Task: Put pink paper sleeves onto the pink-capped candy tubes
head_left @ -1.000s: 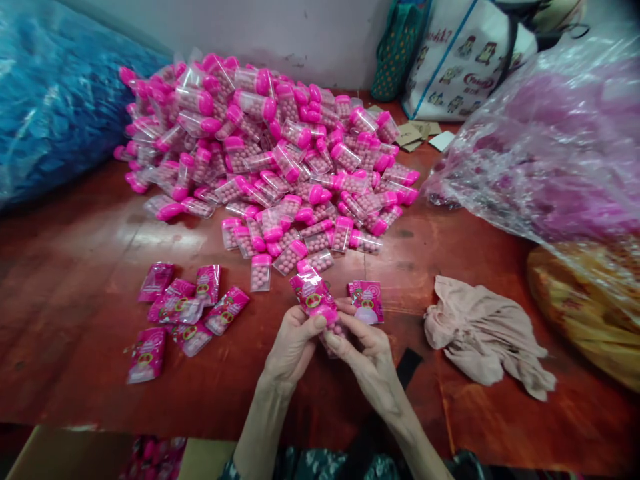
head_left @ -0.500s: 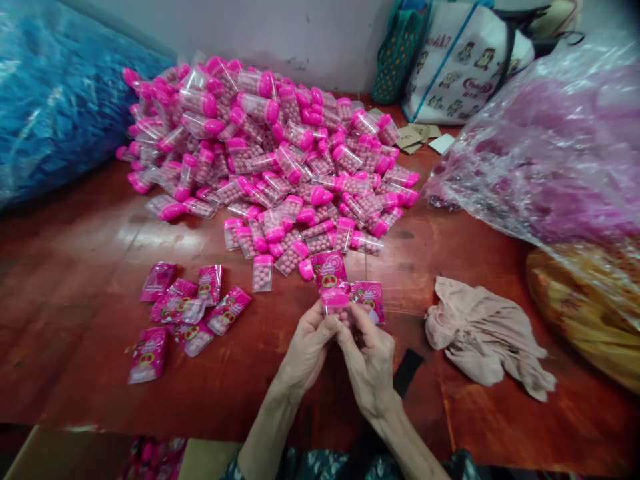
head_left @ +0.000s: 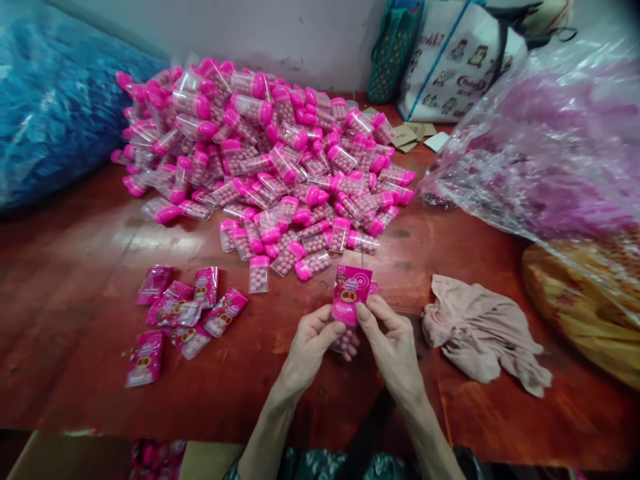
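Note:
My left hand [head_left: 313,340] and my right hand [head_left: 395,343] meet at the near middle of the red table [head_left: 75,233]. Together they pinch a small clear bottle of pink beads [head_left: 346,333] with a pink printed sleeve [head_left: 351,290] standing over its top end. A big heap of clear bottles with pink caps [head_left: 260,153] lies just beyond the hands. Several sleeved bottles [head_left: 185,310] lie in a loose group to the left of my left hand.
A crumpled beige cloth [head_left: 480,333] lies right of the hands. Big plastic bags, blue [head_left: 55,100] at far left, pink-filled [head_left: 550,153] and yellow [head_left: 580,300] at right, crowd the table's sides. Tote bags [head_left: 450,60] stand at the back. A cardboard box [head_left: 65,457] sits below the near edge.
The sleeve has gone from tilted left to upright and moved a little right with the hands. The bottle now shows below it between my fingers.

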Motion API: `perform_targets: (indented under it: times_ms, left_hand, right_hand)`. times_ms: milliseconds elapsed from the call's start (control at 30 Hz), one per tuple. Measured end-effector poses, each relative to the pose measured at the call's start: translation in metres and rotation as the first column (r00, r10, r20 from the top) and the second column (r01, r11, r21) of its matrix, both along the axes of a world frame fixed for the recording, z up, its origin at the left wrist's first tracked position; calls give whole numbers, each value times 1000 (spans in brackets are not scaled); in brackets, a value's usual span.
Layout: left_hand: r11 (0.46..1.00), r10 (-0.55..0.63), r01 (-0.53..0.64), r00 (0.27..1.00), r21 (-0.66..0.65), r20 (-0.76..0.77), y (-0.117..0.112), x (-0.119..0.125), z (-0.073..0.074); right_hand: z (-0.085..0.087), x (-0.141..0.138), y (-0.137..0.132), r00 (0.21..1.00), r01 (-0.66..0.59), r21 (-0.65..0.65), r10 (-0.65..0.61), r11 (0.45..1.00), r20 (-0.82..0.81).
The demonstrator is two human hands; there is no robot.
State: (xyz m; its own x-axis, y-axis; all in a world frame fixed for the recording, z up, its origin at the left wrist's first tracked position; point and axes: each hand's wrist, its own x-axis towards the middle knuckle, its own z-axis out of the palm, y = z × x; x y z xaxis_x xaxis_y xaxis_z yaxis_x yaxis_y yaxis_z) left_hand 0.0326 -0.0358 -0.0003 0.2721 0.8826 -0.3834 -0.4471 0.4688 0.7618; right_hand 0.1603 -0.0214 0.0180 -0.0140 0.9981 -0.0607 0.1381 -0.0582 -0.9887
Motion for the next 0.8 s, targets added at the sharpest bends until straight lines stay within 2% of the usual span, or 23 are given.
perform_targets:
  times_ms: [100,200,467,600,800]
  left_hand:
    - [1000,0,0,1000,-9,-26,0,1,1]
    - [1000,7,-7,999,-9,-51,1,1,2]
    - [988,134,-135,991,-74,-15,-1,5,-3]
    - [982,161,-159,987,-105,12,-2,6,-1]
    - [969,241,-238,970,-68,38,4,-1,6]
  right_hand:
    - [0,-2,-1,995,10,-36,-14,999,-96]
    - [1,-7,-4,992,45,-38,-50,998,-120]
    - [-16,-28,-12,971,237,39,-238,971,24]
    - [-19,-29,-14,969,242,48,-243,969,33]
    - [-8,-22,-17,984,179,2,-179,984,3]
